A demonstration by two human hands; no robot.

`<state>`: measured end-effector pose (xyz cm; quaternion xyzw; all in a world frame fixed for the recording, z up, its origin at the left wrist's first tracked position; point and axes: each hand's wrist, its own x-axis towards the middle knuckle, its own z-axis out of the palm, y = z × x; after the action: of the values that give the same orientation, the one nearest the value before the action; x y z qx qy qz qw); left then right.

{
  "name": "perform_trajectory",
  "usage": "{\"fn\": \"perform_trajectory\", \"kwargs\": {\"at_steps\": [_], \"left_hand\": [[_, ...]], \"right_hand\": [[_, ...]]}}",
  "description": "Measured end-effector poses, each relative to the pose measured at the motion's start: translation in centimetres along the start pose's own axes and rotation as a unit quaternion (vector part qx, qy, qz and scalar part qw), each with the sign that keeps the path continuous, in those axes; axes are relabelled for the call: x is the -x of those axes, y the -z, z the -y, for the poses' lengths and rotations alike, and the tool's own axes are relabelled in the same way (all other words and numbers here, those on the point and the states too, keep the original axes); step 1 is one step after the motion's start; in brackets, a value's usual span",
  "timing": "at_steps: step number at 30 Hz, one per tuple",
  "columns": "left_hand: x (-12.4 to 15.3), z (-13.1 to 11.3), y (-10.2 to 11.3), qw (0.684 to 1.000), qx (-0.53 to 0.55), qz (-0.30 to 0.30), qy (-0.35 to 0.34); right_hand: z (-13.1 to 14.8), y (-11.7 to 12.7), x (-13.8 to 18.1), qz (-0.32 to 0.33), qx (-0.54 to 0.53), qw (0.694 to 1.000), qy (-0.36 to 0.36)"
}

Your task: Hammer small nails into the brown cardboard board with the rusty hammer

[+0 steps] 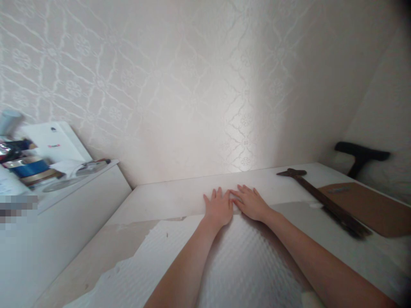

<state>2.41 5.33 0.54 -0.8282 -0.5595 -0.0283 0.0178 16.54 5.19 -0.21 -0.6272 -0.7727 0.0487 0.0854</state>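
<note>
My left hand (218, 207) and my right hand (252, 202) lie flat side by side, fingers stretched out, pressing on a sheet of white textured wallpaper (231, 261) spread over a pale table (167, 196). The fingertips of both hands reach the sheet's far edge, and the two hands touch at the index fingers. Neither hand holds anything. The sheet's left edge is torn and ragged, with bare tabletop showing beside it.
A long dark wooden tool (324, 201) lies on the table at right, partly over a brown board (369, 207). A black nozzle-like part (361, 154) stands behind it. A white cabinet (64, 192) at left carries tape rolls, papers and clutter. A patterned wall rises behind.
</note>
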Motion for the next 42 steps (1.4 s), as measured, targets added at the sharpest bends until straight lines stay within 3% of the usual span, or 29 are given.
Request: {"fn": "perform_trajectory", "kwargs": {"at_steps": [42], "left_hand": [[-0.25, 0.09, -0.31, 1.0, 0.017, -0.011, -0.001]], "right_hand": [[-0.14, -0.27, -0.19, 0.0, -0.001, 1.0, -0.005]]}}
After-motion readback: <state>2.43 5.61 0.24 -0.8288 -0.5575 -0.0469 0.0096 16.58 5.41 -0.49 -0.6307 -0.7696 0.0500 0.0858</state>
